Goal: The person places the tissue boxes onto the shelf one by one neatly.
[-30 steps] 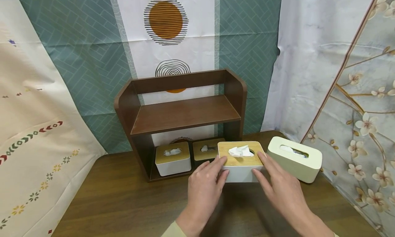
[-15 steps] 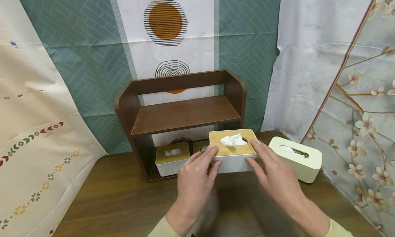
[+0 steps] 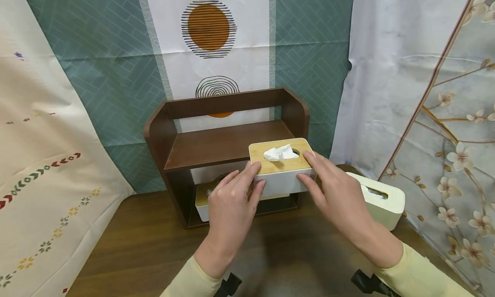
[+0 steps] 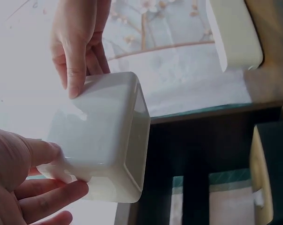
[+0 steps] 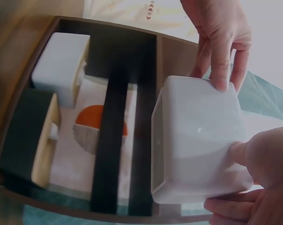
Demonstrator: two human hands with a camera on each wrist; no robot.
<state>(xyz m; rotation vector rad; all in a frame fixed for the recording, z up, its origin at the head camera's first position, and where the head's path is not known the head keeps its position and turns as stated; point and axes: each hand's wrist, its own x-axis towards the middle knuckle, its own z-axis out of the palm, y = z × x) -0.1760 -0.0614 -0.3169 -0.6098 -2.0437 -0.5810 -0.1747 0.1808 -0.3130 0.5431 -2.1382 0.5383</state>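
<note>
A white tissue box with a light wooden lid, a tuft of tissue out of its slot, is held up in front of the brown two-tier shelf. My left hand grips its left end, and my right hand grips the right end, thumbs on the near side and fingers on top. In the head view the box overlaps the right part of the upper board. Seen from below in the right wrist view, its white body is tilted in the frame, with an opening in its underside.
On the lower tier sit a smaller white tissue box and a black one, both wooden-lidded and largely hidden in the head view. A pale green tissue box stands right on the wooden table. Patterned cloths hang behind.
Both hands have raised the white tissue box and moved it leftward and toward the shelf, from low over the table up to the upper board's height. The other boxes have not moved.
</note>
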